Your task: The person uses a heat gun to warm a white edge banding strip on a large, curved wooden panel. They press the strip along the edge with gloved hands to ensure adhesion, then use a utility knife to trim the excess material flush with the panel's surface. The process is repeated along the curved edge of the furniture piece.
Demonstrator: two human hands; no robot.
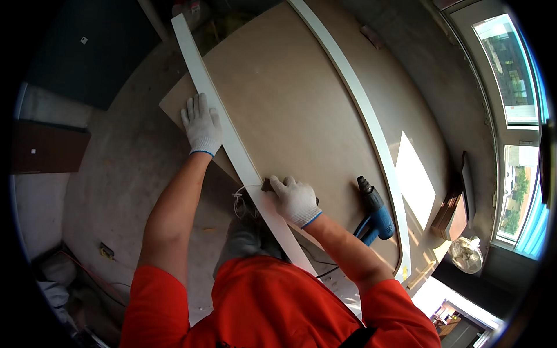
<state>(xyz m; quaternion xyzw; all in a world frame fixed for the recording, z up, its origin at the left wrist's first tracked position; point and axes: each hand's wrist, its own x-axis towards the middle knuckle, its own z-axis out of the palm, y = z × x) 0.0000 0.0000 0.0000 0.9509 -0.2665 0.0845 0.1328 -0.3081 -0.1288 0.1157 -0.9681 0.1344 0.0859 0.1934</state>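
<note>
Strips, two; gloved hands, two

At right, a white-framed window shows 2 panes; a round fan sits just beside some stacked brown boards. At left, a brown panel and a larger dark panel border the grey floor.

One head-worn fisheye view, steeply downward over the red shirt to the white strip, at close range.
</note>
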